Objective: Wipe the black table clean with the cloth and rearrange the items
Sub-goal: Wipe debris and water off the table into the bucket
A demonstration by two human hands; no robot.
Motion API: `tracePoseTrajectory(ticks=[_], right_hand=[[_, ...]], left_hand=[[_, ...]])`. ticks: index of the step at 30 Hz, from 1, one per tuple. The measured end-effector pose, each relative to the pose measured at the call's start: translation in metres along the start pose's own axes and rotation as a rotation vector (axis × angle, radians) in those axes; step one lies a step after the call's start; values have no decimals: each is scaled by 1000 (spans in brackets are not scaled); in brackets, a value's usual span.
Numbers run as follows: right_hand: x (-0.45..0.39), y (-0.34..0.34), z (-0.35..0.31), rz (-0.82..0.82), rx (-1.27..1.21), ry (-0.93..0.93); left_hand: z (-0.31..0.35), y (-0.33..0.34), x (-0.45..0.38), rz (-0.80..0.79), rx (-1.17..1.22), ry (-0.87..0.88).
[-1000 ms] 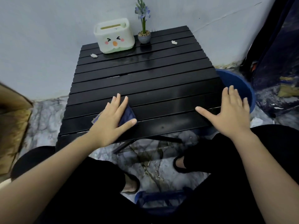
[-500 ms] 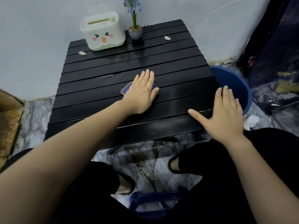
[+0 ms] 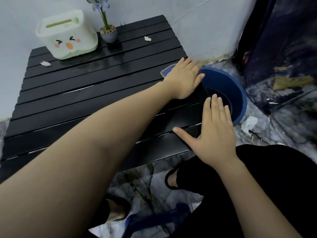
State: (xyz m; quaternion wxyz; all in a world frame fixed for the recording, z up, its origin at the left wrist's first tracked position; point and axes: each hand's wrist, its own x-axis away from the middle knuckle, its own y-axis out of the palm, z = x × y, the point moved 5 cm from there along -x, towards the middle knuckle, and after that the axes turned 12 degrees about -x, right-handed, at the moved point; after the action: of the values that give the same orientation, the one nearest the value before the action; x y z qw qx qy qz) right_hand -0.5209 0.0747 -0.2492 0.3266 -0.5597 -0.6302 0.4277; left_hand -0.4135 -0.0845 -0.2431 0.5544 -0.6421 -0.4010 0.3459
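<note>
A black slatted table (image 3: 82, 98) stands against the wall. My left hand (image 3: 184, 79) lies flat on a dark blue cloth (image 3: 166, 71) at the table's right edge; only a corner of the cloth shows. My right hand (image 3: 211, 134) rests flat with fingers spread on the near right corner, holding nothing. At the back stand a white tissue box (image 3: 66, 34) with a cartoon face and a small potted purple flower (image 3: 108, 32). Two white paper scraps lie on the slats, one scrap (image 3: 45, 63) at the back left, another scrap (image 3: 147, 39) at the back right.
A blue bucket (image 3: 238, 93) sits on the floor right beside the table's right edge, under my fingertips. Crumpled white paper (image 3: 248, 123) lies on the marble floor near it. My knees and sandalled feet are below the table's front edge. A dark curtain (image 3: 281, 48) hangs at right.
My left hand slid the cloth from the table's front left, across the middle, to the right edge by the bucket. My right hand stayed on the near right corner.
</note>
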Motion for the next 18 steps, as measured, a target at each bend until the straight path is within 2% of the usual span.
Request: tracePoseTrajectory(ticks=[3,5,8,13,15,18], right_hand=[[-1,-1,3,-32,-55,-17],[-1,-4,7,-58,-137,-23],[1,-9,13,-85,-222,-34],[12,-16,27,-118,-297,5],[17,-18,32,-134,-320,22],[25,-17,37,-153,-333,27]], left_hand=[[7,-7,-15,96,-2,2],[7,-12,-19,145,89,-11],[0,-22,-15,232,308,-57],[-29,-45,28,331,702,-243],[-34,-57,63,368,696,-165],[-37,-65,134,374,538,-5]])
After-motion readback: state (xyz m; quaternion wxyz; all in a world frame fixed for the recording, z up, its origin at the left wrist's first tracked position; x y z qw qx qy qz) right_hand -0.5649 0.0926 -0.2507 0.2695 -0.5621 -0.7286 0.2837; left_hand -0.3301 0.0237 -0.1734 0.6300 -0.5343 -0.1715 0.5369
